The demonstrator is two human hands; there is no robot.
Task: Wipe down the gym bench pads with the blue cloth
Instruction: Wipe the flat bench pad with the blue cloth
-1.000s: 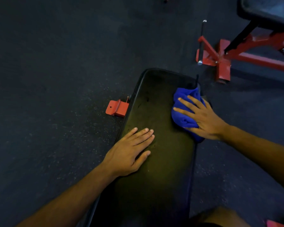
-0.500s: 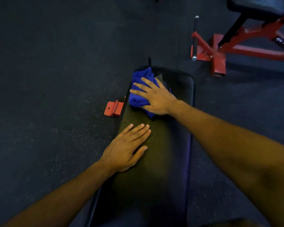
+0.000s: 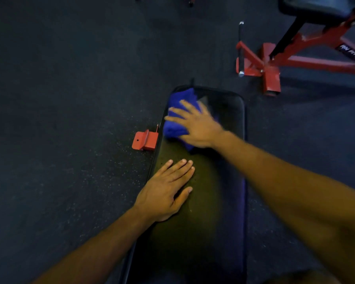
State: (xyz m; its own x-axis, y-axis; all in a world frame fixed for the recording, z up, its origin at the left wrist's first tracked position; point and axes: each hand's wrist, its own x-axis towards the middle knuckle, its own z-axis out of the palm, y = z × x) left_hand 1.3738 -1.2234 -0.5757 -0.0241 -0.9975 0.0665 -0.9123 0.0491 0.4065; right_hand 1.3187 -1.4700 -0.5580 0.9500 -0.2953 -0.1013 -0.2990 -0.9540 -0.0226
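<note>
While your right hand [image 3: 197, 128] presses flat on the blue cloth [image 3: 177, 117], now swept across to the bench pad's [image 3: 223, 181] far left corner, your left hand [image 3: 168, 189] braces open-palmed; the far end looks nearly covered.

The right hand [image 3: 195, 125] is smeared by motion blur, so its fingertips cannot be told apart, and it covers much of the blue cloth [image 3: 175, 119] beneath. The bench pad [image 3: 223, 181] runs off the bottom edge. At upper right, the red frame [image 3: 275, 64] and its black seat [image 3: 316, 7] are cut by the frame's edges; its white label is too blurred to read.
</note>
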